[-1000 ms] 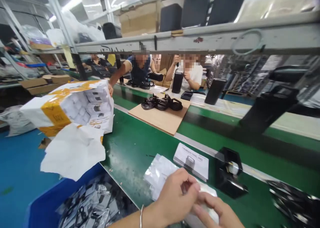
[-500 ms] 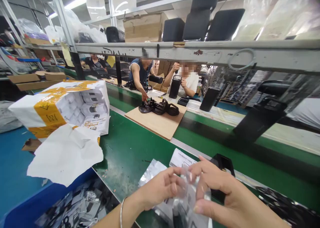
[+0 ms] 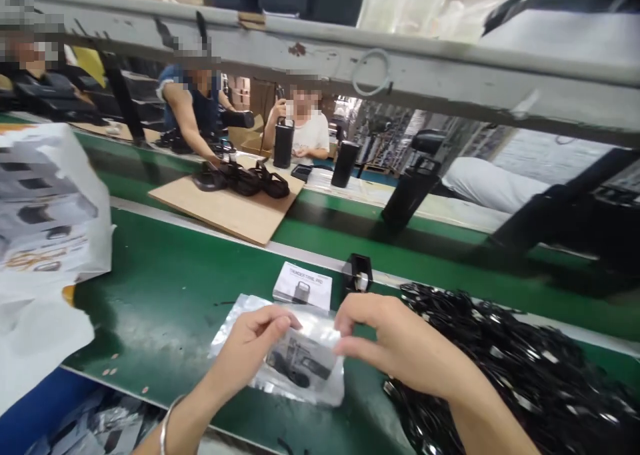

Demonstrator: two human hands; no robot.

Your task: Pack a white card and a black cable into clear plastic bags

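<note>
A clear plastic bag lies low over the green work surface, with a printed leaflet and a black cable visible inside it. My left hand pinches the bag's upper left edge between thumb and fingers. At the upper right edge, the thumb and fingers of my right hand are closed on the same bag. More clear bags lie flat beneath, sticking out beside my left hand. Just beyond the hands lies a stack of white printed booklets.
A heap of black cables covers the right side. A small black holder stands behind my right hand. White box at left; blue bin of filled bags below. Black parts sit on a wooden board. Co-workers work opposite.
The view has swung right, bringing the cable heap into sight. My hands have spread apart along the bag's edge, and the bag now lies flatter with its contents visible.
</note>
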